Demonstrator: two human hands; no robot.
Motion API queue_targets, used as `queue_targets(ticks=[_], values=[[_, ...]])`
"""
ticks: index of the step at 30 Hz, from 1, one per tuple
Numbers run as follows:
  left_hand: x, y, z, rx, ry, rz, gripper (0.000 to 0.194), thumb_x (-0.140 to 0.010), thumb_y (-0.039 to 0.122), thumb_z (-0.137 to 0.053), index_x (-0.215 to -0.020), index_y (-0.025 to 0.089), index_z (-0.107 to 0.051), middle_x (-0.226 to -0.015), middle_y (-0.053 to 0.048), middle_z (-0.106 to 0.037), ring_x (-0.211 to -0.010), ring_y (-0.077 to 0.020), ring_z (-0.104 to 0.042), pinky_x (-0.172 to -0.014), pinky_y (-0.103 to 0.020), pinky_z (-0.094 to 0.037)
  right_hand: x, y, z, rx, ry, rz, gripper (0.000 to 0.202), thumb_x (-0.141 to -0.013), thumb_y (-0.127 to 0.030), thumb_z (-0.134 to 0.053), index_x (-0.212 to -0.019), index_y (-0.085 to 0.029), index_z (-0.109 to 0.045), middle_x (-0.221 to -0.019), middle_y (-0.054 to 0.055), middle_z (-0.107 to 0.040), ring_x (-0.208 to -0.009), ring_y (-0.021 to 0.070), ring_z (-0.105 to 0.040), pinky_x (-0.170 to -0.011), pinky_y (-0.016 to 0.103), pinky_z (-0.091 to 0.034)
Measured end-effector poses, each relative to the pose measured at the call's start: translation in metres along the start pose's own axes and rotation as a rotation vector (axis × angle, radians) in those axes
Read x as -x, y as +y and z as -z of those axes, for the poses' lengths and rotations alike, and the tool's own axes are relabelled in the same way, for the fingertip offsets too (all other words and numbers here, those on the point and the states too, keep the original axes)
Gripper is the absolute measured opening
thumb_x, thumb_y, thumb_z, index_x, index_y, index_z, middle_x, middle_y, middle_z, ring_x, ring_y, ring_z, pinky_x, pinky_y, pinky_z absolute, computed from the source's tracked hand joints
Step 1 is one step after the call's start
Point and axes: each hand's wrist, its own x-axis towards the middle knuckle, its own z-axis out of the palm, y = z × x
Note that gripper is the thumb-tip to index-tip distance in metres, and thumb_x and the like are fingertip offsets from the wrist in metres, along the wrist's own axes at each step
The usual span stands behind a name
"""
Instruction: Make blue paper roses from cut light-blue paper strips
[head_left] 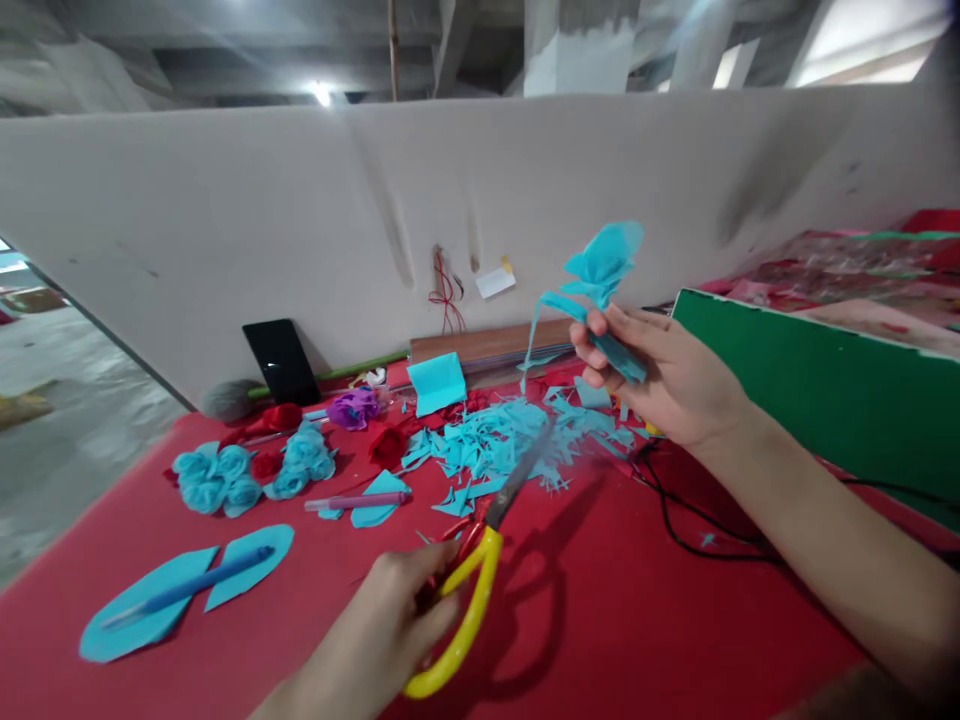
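Observation:
My right hand (656, 375) is raised at the right, its fingers closed on a blue paper flower (606, 258) and a folded blue strip that sticks out below the fingers. A thin blue strip dangles at its left. Low in the middle, my left hand (397, 625) grips yellow-handled scissors (484, 585), whose blades point up and away over the red table (622, 590). The blade tips are blurred. Beyond them lies a heap of blue paper scraps (487, 435).
Blue paper roses (217, 478), a purple flower (354, 408) and a black phone (281, 362) are at the left. A blue pen (206, 582) rests on cut paper (150, 590). Black cables (679, 540) and a green board (810, 400) are at the right; a white wall (300, 220) stands behind.

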Motion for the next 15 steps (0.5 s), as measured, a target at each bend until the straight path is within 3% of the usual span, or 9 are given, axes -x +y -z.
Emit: queue_targets(ticks=[2, 5, 8, 10, 12, 15], values=[[0.003, -0.007, -0.003, 0.303, -0.054, 0.028, 0.034, -0.084, 0.039, -0.037, -0.091, 0.013, -0.056, -0.066, -0.004, -0.061, -0.040, -0.0099, -0.052, -0.037, -0.019, -0.037, 0.000, -0.005, 0.003, 0.087, 0.016, -0.008, 0.021, -0.082, -0.021, -0.053, -0.067, -0.017, -0.066, -0.074, 0.002, -0.060, -0.057, 0.0059, -0.051, -0.050, 0.017, -0.049], [0.007, -0.016, -0.011, 0.790, -0.079, 0.050, 0.043, -0.082, 0.040, -0.044, -0.117, 0.015, -0.047, -0.080, -0.010, -0.065, -0.036, -0.0085, -0.052, -0.031, -0.018, -0.038, 0.000, -0.002, 0.005, 0.181, -0.011, -0.078, 0.019, -0.082, -0.023, -0.054, -0.070, -0.017, -0.067, -0.071, 0.003, -0.059, -0.056, 0.0069, -0.052, -0.049, 0.018, -0.048], [0.014, -0.019, -0.011, 1.084, -0.118, 0.002, 0.052, -0.080, 0.030, -0.049, -0.130, 0.027, -0.033, -0.109, -0.013, -0.058, -0.073, -0.0201, -0.065, -0.038, -0.022, -0.051, 0.001, 0.006, 0.004, 0.217, -0.043, -0.136, 0.017, -0.081, -0.023, -0.057, -0.070, -0.014, -0.067, -0.068, 0.004, -0.057, -0.055, 0.0073, -0.051, -0.047, 0.018, -0.047], [0.018, -0.014, -0.006, 1.237, -0.087, -0.070, 0.054, -0.079, 0.026, -0.051, -0.128, 0.035, -0.033, -0.124, -0.010, -0.050, -0.093, -0.0262, -0.061, -0.040, -0.027, -0.055, 0.001, 0.012, 0.003, 0.237, -0.067, -0.172, 0.016, -0.079, -0.023, -0.059, -0.070, -0.012, -0.067, -0.067, 0.004, -0.056, -0.054, 0.0072, -0.050, -0.046, 0.018, -0.046], [0.020, -0.007, 0.002, 1.318, -0.053, -0.099, 0.048, -0.077, 0.025, -0.055, -0.121, 0.038, -0.042, -0.125, -0.006, -0.048, -0.100, -0.0282, -0.059, -0.040, -0.026, -0.055, 0.001, 0.015, 0.002, 0.246, -0.084, -0.195, 0.015, -0.079, -0.023, -0.059, -0.071, -0.012, -0.066, -0.066, 0.003, -0.055, -0.054, 0.0070, -0.050, -0.046, 0.018, -0.046], [0.016, 0.006, 0.011, 1.316, -0.024, 0.008, 0.026, -0.074, 0.032, -0.061, -0.099, 0.025, -0.060, -0.106, -0.008, -0.059, -0.084, -0.0258, -0.064, -0.035, -0.023, -0.053, 0.001, 0.019, 0.003, 0.243, -0.095, -0.205, 0.017, -0.081, -0.024, -0.057, -0.071, -0.013, -0.066, -0.066, 0.003, -0.055, -0.053, 0.0067, -0.050, -0.047, 0.018, -0.046]])
